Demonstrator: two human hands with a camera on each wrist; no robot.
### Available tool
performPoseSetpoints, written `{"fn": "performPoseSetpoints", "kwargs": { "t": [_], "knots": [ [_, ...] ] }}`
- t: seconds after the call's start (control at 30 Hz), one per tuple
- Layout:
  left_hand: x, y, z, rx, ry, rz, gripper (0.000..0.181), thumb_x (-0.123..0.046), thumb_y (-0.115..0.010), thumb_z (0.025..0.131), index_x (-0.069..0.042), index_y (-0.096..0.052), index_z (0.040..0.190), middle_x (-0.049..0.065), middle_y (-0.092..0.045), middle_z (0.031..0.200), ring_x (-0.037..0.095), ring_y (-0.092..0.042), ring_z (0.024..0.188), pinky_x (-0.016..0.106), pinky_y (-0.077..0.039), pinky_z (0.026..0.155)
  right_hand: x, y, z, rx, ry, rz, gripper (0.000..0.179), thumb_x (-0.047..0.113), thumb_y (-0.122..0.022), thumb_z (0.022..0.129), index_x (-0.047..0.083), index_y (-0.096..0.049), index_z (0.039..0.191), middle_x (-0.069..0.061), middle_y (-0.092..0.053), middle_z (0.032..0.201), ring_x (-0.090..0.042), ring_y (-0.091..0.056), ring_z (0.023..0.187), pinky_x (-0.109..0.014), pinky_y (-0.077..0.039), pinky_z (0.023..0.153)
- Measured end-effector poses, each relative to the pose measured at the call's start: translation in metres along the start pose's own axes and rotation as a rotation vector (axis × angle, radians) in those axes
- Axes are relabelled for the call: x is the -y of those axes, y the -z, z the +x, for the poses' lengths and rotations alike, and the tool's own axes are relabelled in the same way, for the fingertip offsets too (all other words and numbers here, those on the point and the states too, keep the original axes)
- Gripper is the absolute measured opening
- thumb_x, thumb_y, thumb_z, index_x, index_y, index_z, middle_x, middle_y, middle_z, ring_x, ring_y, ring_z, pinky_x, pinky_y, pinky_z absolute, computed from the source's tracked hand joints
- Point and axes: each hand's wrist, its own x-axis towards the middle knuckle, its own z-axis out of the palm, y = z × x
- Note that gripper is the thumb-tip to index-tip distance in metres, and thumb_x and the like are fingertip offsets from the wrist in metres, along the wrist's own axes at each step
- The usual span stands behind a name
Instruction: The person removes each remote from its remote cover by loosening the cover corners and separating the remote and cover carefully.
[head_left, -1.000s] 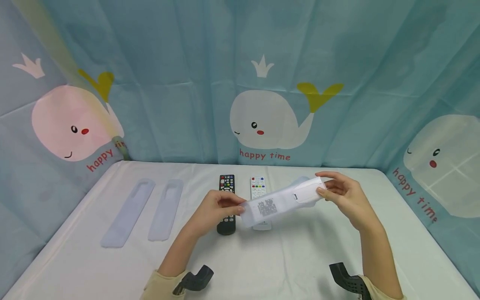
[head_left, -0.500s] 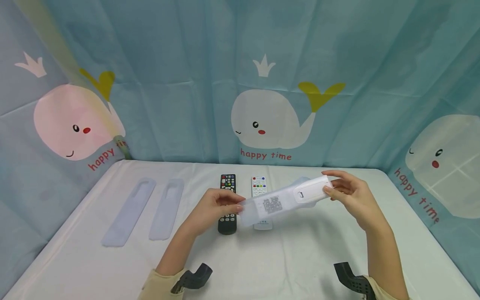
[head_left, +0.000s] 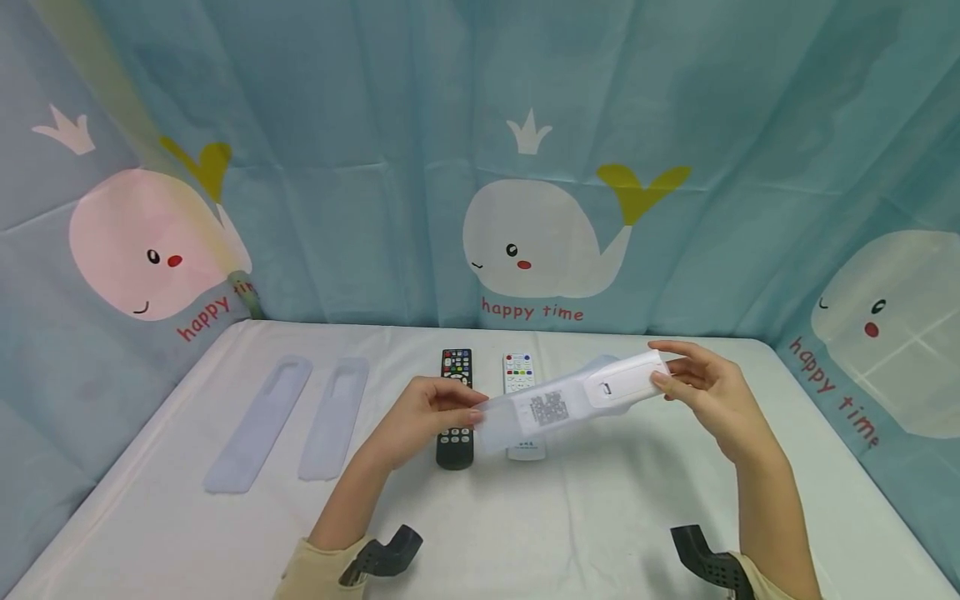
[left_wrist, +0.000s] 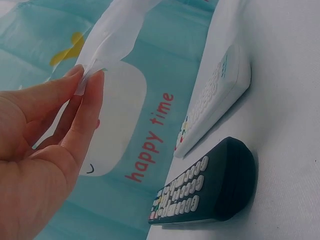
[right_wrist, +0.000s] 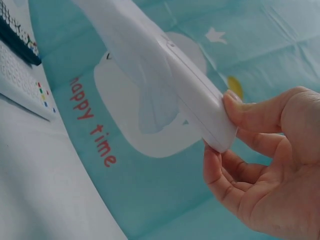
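Note:
Above the table, a white remote control (head_left: 626, 381) is held tilted with its back side up. A translucent remote cover (head_left: 498, 423) encloses its left part, while the right end is bare. My left hand (head_left: 423, 417) pinches the cover's left end between thumb and fingers, as the left wrist view shows with the thin cover (left_wrist: 112, 40). At the other end, my right hand (head_left: 708, 400) grips the bare end of the remote, thumb on one face and fingers on the other. In the right wrist view a loose flap of the cover (right_wrist: 157, 102) hangs below the remote.
A black remote (head_left: 454, 450) and a second white remote (head_left: 518, 364) lie upright-facing side by side beneath my hands. Two more translucent covers, a longer one (head_left: 255, 429) and a shorter one (head_left: 333, 421), lie on the left. A blue curtain (head_left: 337, 233) borders the white table (head_left: 525, 533).
My right hand has moved a little to the right, and more of the remote shows outside the cover. My left hand, with the cover's end, has shifted slightly left.

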Motion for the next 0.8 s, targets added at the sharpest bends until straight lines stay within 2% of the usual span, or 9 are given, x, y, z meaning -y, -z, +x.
{"fn": "performPoseSetpoints", "kwargs": {
  "t": [0.13, 0.37, 0.53, 0.67, 0.8],
  "knots": [
    [0.0009, 0.0013, 0.0002, 0.004, 0.000, -0.012, 0.024, -0.002, -0.075, 0.096, 0.009, -0.073, 0.117, 0.018, -0.076, 0.114, 0.016, -0.073, 0.093, 0.027, -0.062, 0.085, -0.0008, 0.0008, -0.0006, -0.013, -0.003, -0.012, 0.049, 0.008, -0.069, 0.103, -0.003, -0.055, 0.148, -0.020, -0.068, 0.122, 0.001, -0.065, 0.087, -0.017, -0.056, 0.076],
    [0.0026, 0.0037, -0.0002, 0.010, -0.003, -0.023, 0.025, -0.002, -0.076, 0.095, 0.010, -0.073, 0.117, 0.018, -0.076, 0.114, 0.014, -0.073, 0.093, 0.028, -0.062, 0.085, -0.0030, 0.0023, -0.0001, -0.019, 0.001, 0.013, 0.049, 0.006, -0.069, 0.102, -0.004, -0.055, 0.148, -0.006, -0.070, 0.114, -0.001, -0.065, 0.085, -0.018, -0.056, 0.075],
    [0.0036, 0.0036, 0.0000, 0.011, 0.011, -0.019, 0.026, -0.003, -0.075, 0.096, 0.009, -0.073, 0.118, 0.017, -0.076, 0.115, 0.015, -0.073, 0.095, 0.032, -0.062, 0.089, -0.0024, 0.0015, -0.0002, -0.004, 0.011, 0.027, 0.049, 0.007, -0.069, 0.102, -0.005, -0.054, 0.148, -0.012, -0.069, 0.117, -0.002, -0.068, 0.085, -0.019, -0.059, 0.075],
    [0.0028, 0.0025, -0.0001, 0.016, 0.027, 0.002, 0.027, -0.005, -0.074, 0.097, 0.007, -0.073, 0.121, 0.017, -0.076, 0.116, 0.018, -0.073, 0.098, 0.038, -0.062, 0.092, -0.0012, 0.0018, 0.0001, 0.017, -0.004, 0.086, 0.053, 0.010, -0.069, 0.103, -0.005, -0.050, 0.149, -0.005, -0.068, 0.114, -0.002, -0.071, 0.088, -0.022, -0.062, 0.078],
    [0.0012, -0.0001, 0.0004, 0.032, 0.043, 0.010, 0.029, -0.008, -0.074, 0.098, 0.007, -0.073, 0.123, 0.017, -0.076, 0.118, 0.018, -0.073, 0.099, 0.037, -0.062, 0.092, -0.0004, 0.0018, 0.0012, 0.022, -0.015, 0.150, 0.055, 0.012, -0.071, 0.102, -0.006, -0.049, 0.149, 0.003, -0.066, 0.112, -0.002, -0.072, 0.091, -0.023, -0.062, 0.080]
  ]
}}
